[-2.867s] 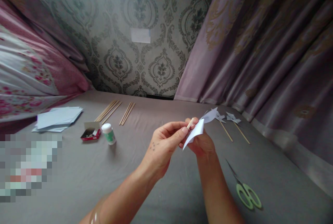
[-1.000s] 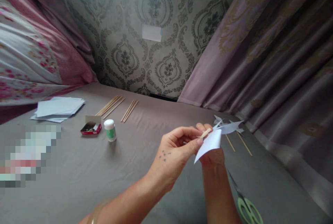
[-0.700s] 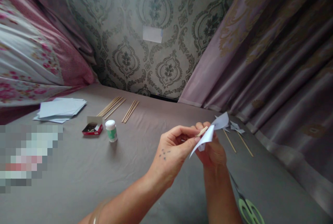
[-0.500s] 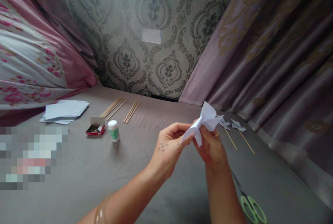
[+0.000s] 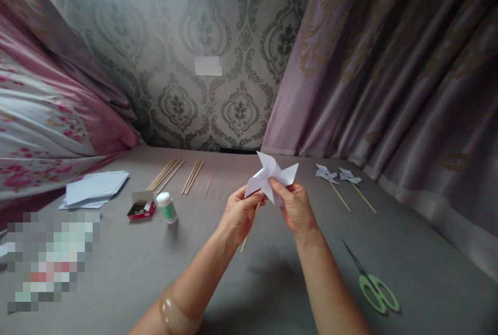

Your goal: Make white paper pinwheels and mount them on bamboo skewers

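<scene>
A white paper pinwheel [image 5: 268, 173] is held up between my hands, its blades facing me. From beneath it a thin wooden stick [image 5: 245, 241] slants down, passing behind the fingers of my left hand [image 5: 241, 213]. That hand is closed around the stick just under the lower left blade. My right hand [image 5: 298, 205] pinches the pinwheel, with the thumb pressed near its middle and the fingers hidden behind the paper. Two other paper pinwheels on sticks, one nearer [image 5: 327, 174] and one to its right [image 5: 350, 177], lie on the cloth beyond my right hand.
Green-handled scissors [image 5: 375, 291] lie at the right. On the left are a stack of white paper [image 5: 93, 190], a small open red box [image 5: 140, 209], a white-capped bottle [image 5: 167, 208] and several wooden sticks [image 5: 165, 174]. A blurred item [image 5: 54, 262] lies at lower left.
The pinwheel has moved left in view and turned, so its blades now face me. Its stick now shows below my left hand. The scissors are more fully visible.
</scene>
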`<state>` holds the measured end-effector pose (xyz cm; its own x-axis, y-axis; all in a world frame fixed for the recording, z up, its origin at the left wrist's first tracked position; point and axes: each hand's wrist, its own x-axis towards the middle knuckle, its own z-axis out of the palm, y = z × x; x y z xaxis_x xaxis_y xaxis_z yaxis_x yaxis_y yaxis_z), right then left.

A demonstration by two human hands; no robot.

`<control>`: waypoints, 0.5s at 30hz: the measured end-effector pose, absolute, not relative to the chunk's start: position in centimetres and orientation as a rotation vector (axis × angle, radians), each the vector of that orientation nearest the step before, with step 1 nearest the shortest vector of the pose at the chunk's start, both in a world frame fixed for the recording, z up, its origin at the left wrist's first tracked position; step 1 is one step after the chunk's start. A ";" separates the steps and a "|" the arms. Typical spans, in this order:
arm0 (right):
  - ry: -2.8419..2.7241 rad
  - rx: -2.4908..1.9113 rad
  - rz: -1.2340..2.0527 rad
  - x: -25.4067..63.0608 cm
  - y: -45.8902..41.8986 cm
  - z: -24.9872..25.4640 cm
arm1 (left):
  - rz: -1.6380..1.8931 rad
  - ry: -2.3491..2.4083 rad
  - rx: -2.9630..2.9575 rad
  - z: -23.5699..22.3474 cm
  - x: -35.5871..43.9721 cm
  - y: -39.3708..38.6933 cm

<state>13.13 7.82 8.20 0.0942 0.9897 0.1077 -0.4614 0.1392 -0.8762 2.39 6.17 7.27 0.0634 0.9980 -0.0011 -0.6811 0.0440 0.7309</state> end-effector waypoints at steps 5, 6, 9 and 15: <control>-0.795 -0.807 1.256 13.1 8.1 8.2 | 1.369 0.638 0.645 6.7 2.4 6.4; -0.773 -0.807 1.245 13.3 8.2 8.3 | 1.334 0.651 0.671 6.6 2.3 6.4; -0.697 -0.805 1.185 14.1 8.7 8.4 | 1.211 0.722 0.800 5.8 1.9 6.5; -0.667 -0.829 1.100 15.6 9.5 8.1 | 1.069 0.800 0.943 3.5 2.1 6.6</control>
<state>15.62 9.51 8.11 0.3217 0.9448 0.0620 -0.4914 0.2226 -0.8420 2.15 6.59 3.53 0.2902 0.9530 -0.0869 -0.3523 0.1908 0.9162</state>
